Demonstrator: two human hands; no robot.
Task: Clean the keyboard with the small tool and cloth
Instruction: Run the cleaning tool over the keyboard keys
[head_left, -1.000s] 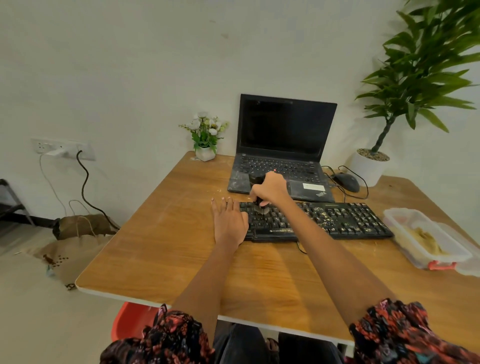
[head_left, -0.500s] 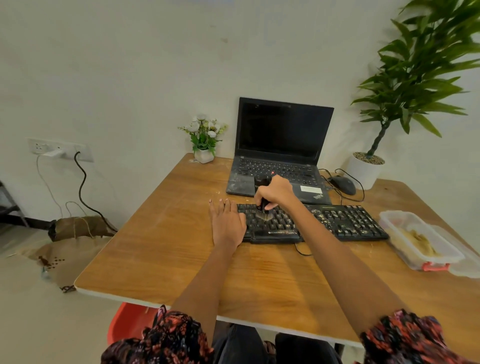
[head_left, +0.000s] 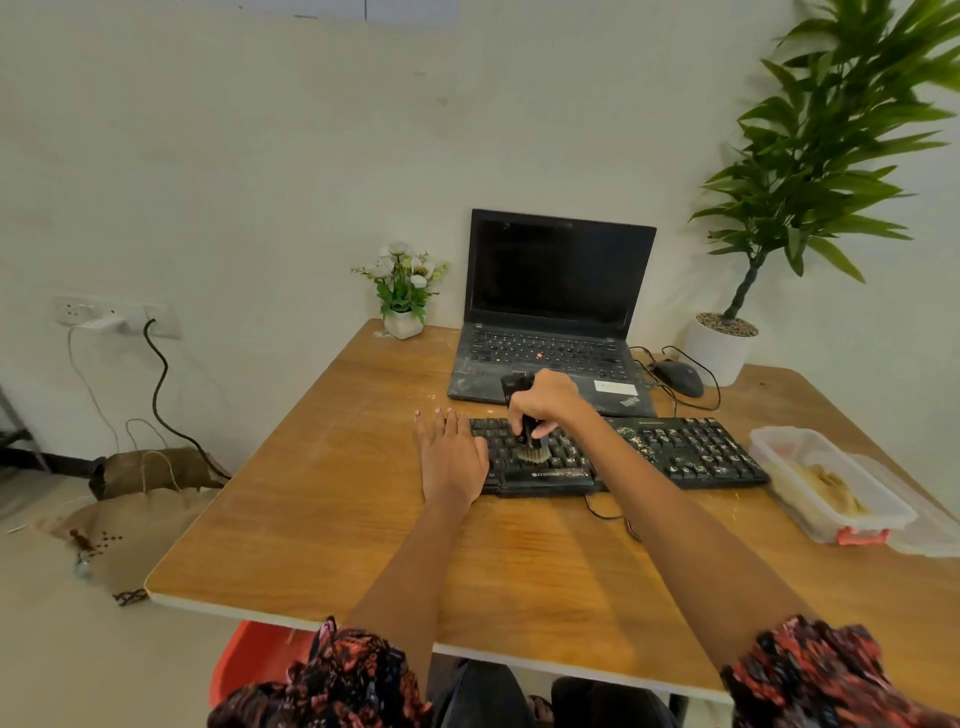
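The keyboard (head_left: 618, 454) lies long axis three-to-nine on the table (head_left: 322, 519). Right hand (head_left: 548, 402) grips the upright brush (head_left: 530, 441), bristles down on the keys; left hand (head_left: 451, 457) rests flat, fingers straight, at its nine-o'clock end.

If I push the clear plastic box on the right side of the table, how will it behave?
The plastic box looks thin-walled and only partly filled, so it is probably light. It sits low and wide, so it would likely slide on the smooth table rather than tip. It has no lid on, so contents might spill.
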